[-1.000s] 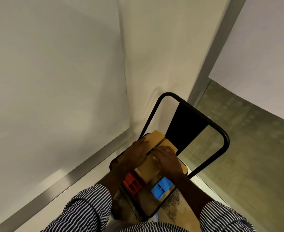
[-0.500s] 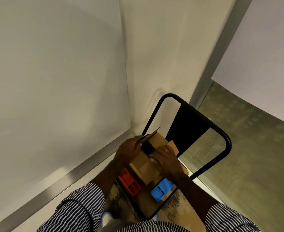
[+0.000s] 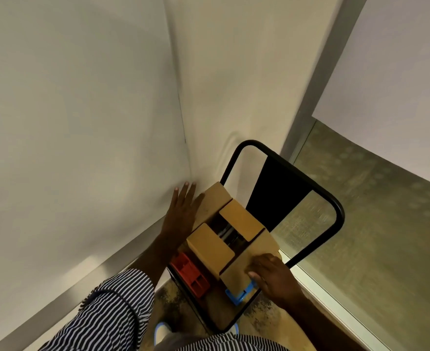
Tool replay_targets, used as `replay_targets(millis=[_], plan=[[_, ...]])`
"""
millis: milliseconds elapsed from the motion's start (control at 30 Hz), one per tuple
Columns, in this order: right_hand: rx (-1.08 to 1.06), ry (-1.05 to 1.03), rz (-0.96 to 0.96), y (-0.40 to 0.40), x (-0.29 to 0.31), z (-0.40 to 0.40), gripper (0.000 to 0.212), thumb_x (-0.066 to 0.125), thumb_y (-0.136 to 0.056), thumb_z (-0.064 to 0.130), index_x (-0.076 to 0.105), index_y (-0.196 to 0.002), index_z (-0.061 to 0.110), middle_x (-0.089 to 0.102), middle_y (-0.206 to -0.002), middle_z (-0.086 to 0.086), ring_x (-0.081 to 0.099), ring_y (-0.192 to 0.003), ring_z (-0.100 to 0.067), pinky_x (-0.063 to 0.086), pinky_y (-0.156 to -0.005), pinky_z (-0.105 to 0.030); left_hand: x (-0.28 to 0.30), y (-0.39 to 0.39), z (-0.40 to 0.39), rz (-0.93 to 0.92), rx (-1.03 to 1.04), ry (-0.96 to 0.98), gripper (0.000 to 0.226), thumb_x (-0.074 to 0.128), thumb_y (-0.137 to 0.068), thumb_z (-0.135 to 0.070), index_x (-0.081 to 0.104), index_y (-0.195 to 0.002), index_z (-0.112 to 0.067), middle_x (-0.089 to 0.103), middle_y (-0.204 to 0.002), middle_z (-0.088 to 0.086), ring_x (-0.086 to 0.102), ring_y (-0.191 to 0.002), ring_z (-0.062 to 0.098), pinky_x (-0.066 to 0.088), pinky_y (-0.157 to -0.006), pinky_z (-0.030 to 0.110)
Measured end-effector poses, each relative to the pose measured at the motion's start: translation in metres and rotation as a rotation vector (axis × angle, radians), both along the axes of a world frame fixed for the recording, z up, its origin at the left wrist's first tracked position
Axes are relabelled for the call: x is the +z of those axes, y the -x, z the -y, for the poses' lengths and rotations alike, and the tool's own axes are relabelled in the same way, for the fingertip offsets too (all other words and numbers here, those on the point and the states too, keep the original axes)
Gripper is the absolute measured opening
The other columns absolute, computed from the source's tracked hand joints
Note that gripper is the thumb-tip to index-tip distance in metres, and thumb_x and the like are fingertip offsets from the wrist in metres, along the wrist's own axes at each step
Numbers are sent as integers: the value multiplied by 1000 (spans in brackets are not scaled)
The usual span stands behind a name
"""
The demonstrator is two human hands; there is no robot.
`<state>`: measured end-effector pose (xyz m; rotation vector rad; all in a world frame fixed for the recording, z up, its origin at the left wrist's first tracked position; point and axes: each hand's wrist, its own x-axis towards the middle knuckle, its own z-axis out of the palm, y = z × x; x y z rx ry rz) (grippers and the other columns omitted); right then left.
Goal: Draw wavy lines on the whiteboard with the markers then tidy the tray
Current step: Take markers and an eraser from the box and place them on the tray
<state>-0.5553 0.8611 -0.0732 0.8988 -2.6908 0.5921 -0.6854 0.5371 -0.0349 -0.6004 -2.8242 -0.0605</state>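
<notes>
A brown cardboard box sits on a black-framed chair, its flaps spread open and dark contents showing in the gap between them. My left hand lies flat with straight fingers against the far left flap. My right hand presses on the near right flap with fingers resting over its edge. The whiteboard fills the left of the view, blank. No marker can be told apart inside the box.
A red plastic tray and a blue plastic piece lie on the chair seat beside the box. The whiteboard's metal ledge runs below the board. A frosted glass panel stands to the right.
The box flaps have been folded outward and now lie open. My left hand moved from the box top to the far flap; my right hand slid to the near flap.
</notes>
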Motion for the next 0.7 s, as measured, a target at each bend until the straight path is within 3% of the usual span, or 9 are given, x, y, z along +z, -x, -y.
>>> replay_targets(millis=[167, 333, 433, 500, 600, 700], plan=[[-33, -7, 163, -1, -2, 0, 41, 33, -109, 46, 70, -116, 30, 65, -122, 8, 57, -115, -15, 52, -91, -31, -7, 3, 5, 24, -11, 11, 65, 80, -77, -18, 55, -137, -11, 34, -156, 26, 27, -146, 46, 27, -115, 65], [-98, 58, 170, 7, 12, 1, 48, 30, -108, 47, 72, -108, 24, 67, -109, 5, 55, -106, -16, 54, -82, -35, 4, -2, 5, 3, -48, -27, 63, 79, -77, -26, 58, -136, -15, 36, -157, 20, 28, -147, 42, 27, -116, 64], [-188, 164, 110, 22, 29, 7, 50, 29, -108, 48, 70, -106, 19, 65, -105, 3, 55, -100, -19, 48, -81, -34, 13, -23, -12, -133, -275, -82, 48, 61, -91, -19, 56, -139, -15, 38, -157, 16, 32, -147, 36, 26, -119, 58], [-244, 178, 68, 38, 37, 14, 40, 36, -105, 44, 68, -108, 21, 63, -108, 3, 56, -99, -20, 49, -80, -33, 15, -41, -24, -93, -475, -188, 41, 55, -95, -16, 60, -135, -15, 46, -153, 10, 40, -144, 26, 30, -120, 47], [-364, 14, 202, 65, 50, 29, 43, 46, -95, 50, 64, -123, 22, 60, -125, -3, 56, -113, -29, 52, -87, -41, 10, -54, -40, 84, -583, -206, 37, 54, -97, -26, 57, -133, -18, 59, -140, 4, 55, -129, 18, 42, -111, 38], [-340, -246, 386, 85, 54, 45, 61, 59, -93, 55, 49, -143, 21, 48, -144, -7, 45, -131, -32, 43, -103, -43, -1, -47, -50, 259, -518, -49, 40, 53, -98, -38, 59, -132, -17, 64, -132, 6, 57, -126, 27, 42, -109, 47]])
